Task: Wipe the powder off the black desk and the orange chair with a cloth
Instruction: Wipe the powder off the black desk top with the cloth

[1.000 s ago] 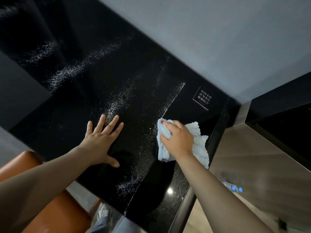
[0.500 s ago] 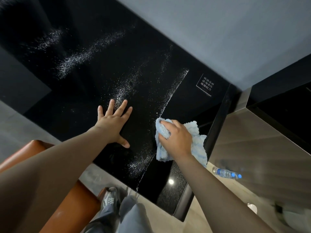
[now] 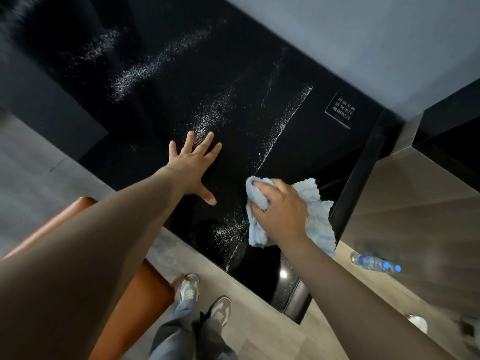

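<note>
White powder (image 3: 155, 66) lies in streaks and patches over the glossy black desk (image 3: 306, 141). My right hand (image 3: 281, 213) grips a crumpled light-blue cloth (image 3: 318, 214) and presses it on the desk near its right end, beside a thin powder line (image 3: 283, 128). My left hand (image 3: 196, 165) rests flat on the desk with fingers spread, its fingertips at a powder patch (image 3: 207, 120). The orange chair (image 3: 140, 292) stands at lower left, mostly hidden behind my left arm.
A grey wall (image 3: 363, 35) runs behind the desk. A plastic water bottle (image 3: 375, 263) lies on the wooden floor to the right, by a wood-faced cabinet (image 3: 420, 209). My shoes (image 3: 205, 300) stand at the desk's front edge. A white printed label (image 3: 340, 110) marks the desk's right end.
The view has shifted, so the desk sits higher in frame and the floor, my shoes and the bottle show. My right hand with the cloth has slid toward the front edge.
</note>
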`<control>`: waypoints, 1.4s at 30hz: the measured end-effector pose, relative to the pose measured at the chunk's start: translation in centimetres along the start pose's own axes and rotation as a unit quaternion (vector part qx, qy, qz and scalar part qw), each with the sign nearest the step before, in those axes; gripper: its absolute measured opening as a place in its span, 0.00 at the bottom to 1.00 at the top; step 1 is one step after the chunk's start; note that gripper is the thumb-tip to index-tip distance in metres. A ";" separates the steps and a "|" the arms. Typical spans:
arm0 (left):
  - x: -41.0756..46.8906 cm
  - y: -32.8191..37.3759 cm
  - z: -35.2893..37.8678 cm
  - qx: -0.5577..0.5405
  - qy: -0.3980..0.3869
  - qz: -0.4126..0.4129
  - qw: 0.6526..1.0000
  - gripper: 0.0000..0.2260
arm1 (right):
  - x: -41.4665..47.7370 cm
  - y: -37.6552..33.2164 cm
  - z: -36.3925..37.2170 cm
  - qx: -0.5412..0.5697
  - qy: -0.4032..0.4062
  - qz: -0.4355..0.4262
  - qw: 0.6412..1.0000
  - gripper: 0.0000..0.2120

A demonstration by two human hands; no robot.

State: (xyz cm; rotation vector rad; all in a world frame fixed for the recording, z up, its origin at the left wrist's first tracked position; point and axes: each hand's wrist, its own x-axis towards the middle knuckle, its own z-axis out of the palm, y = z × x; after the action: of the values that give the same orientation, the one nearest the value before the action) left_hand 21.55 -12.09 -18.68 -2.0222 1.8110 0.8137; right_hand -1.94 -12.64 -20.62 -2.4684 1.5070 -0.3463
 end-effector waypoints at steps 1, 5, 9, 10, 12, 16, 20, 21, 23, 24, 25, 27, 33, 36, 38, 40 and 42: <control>0.0 0.0 0.1 -0.002 0.002 -0.001 1.000 0.63 | -0.2 0.0 0.0 0.001 -0.001 -0.004 1.000 0.19; 0.0 -0.1 0.2 -0.007 0.010 0.003 1.000 0.63 | -1.4 -0.7 0.1 0.004 -0.009 -0.004 1.000 0.20; 0.2 -0.2 0.2 -0.002 0.010 0.001 1.000 0.63 | -2.7 -1.4 0.0 0.000 -0.011 -0.001 1.000 0.22; 0.2 -0.1 0.2 -0.002 0.009 0.002 1.000 0.63 | -2.9 -1.7 0.0 0.001 -0.014 0.002 1.000 0.22; 0.3 0.0 0.1 -0.002 0.006 0.006 1.000 0.63 | -3.4 -2.2 -0.1 0.003 -0.021 0.017 1.000 0.22; -0.3 -0.4 0.3 -0.003 0.035 0.011 0.999 0.63 | -4.6 -3.4 0.2 -0.010 -0.017 0.040 0.999 0.22; -2.6 -1.3 2.5 -0.050 0.133 -0.023 0.990 0.60 | -6.2 -4.7 0.7 -0.026 0.003 0.051 0.998 0.21; -3.2 -1.4 3.2 -0.060 0.149 -0.019 0.987 0.57 | -6.6 -5.1 0.8 -0.025 0.008 0.055 0.998 0.20; -4.8 -1.8 4.4 -0.066 0.165 -0.001 0.984 0.51 | -7.4 -5.8 1.1 -0.018 0.010 0.062 0.998 0.20; -5.6 -2.0 4.9 -0.057 0.167 0.007 0.984 0.49 | -7.8 -6.0 1.1 -0.013 0.008 0.064 0.998 0.20; -6.4 -2.2 5.4 -0.041 0.166 0.012 0.985 0.47 | -8.1 -6.3 1.2 -0.010 0.006 0.065 0.998 0.20; -7.7 -2.9 6.3 -0.011 0.150 0.002 0.989 0.49 | -8.7 -6.7 1.2 -0.011 0.003 0.069 0.998 0.20; -8.4 -4.3 6.5 -0.024 0.093 -0.064 0.993 0.55 | -10.7 -8.2 1.5 -0.022 -0.008 0.079 0.997 0.20; -8.3 -4.2 6.5 -0.022 0.093 -0.065 0.993 0.55 | -11.8 -8.9 1.4 -0.022 -0.016 0.085 0.996 0.20; -8.2 -4.2 6.6 -0.023 0.094 -0.066 0.993 0.55 | -12.4 -9.5 1.3 -0.022 -0.020 0.092 0.995 0.21; -8.2 -4.2 6.5 -0.024 0.094 -0.067 0.993 0.55 | -12.8 -10.1 1.1 -0.013 -0.030 0.102 0.994 0.21; -8.2 -4.1 6.5 -0.024 0.091 -0.068 0.993 0.55 | -13.4 -10.5 1.0 -0.005 -0.041 0.106 0.994 0.21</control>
State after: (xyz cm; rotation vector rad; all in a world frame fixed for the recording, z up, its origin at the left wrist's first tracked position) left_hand 23.91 -1.16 -19.57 -2.2881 1.7380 0.6581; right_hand 1.30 4.06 -19.38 -2.2713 1.7180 -0.1956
